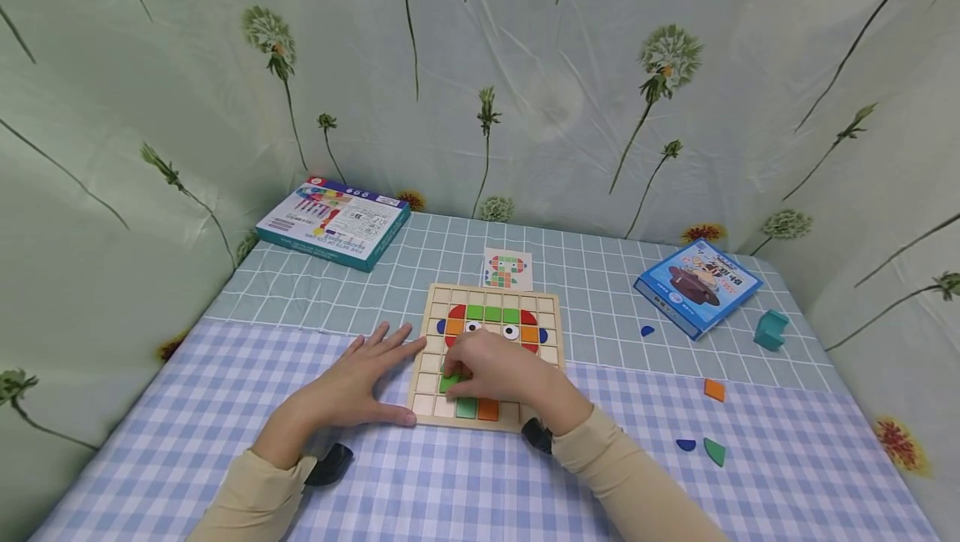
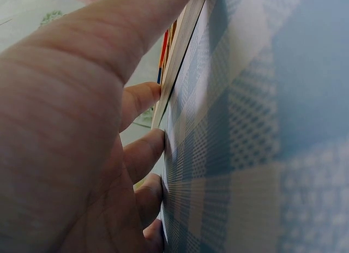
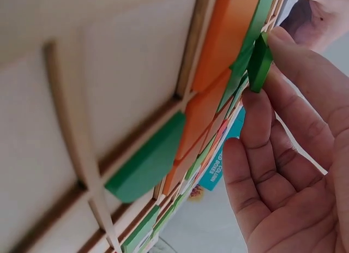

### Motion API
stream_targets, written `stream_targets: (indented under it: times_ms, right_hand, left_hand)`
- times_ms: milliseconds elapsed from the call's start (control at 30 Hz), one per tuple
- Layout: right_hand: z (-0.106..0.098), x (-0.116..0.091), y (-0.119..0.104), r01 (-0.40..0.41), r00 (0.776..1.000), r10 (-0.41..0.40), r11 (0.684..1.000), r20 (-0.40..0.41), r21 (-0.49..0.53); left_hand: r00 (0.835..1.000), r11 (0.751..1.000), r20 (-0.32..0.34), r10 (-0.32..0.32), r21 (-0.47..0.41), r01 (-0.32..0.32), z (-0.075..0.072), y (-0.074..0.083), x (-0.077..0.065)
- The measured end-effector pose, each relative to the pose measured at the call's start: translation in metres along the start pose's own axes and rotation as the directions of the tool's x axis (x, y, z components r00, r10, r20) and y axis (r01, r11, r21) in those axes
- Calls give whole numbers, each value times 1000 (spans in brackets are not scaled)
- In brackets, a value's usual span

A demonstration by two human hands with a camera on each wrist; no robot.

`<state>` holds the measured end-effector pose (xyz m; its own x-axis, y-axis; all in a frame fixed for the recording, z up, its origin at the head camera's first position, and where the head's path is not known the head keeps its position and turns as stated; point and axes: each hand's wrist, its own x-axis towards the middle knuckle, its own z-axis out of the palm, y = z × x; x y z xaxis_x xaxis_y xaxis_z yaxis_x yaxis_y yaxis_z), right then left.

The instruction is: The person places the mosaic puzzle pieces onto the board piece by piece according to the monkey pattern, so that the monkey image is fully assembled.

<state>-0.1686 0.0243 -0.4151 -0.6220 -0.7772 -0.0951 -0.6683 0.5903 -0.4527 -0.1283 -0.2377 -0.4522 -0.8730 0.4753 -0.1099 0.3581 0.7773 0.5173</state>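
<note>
A wooden grid board (image 1: 426, 405) lies on the checked cloth, with red, green, orange and blue pieces and two eye pieces set in its cells. Over its lower left cells, my right hand (image 1: 501, 365) pinches a small green tile (image 3: 260, 63) between thumb and fingers. Orange tiles (image 3: 226, 40) fill cells close beside that tile in the right wrist view. My left hand (image 1: 352, 382) is spread flat at the board's left side, thumb at the lower left corner and a fingertip at the edge. The right hand hides part of the pattern's middle.
A picture card (image 1: 495, 275) lies just behind the board. Loose pieces sit to the right: an orange piece (image 1: 715, 390), a green quarter-circle (image 1: 714, 451) and blue half-circles (image 1: 686, 445). Farther back are a white-and-teal box (image 1: 337, 221), a blue box (image 1: 697, 285) and a teal holder (image 1: 770, 331).
</note>
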Motion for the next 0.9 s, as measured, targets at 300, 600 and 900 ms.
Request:
stream_targets:
  times_ms: [300,600,900]
  right_hand:
    - [1,3,-3,-6,1000,6,1000,9,-17]
    - [3,5,-1,-12,1000,12,1000,14,-18]
    - [3,3,-1,-7,1000,7,1000,2,-4]
  left_hand:
    - [1000,1000,-1,3,0,-3,-1,0,0]
    - [1000,1000,-3,1,2,-1,-1,0,0]
    - [1000,1000,-4,8,-1,-8,0,0,0]
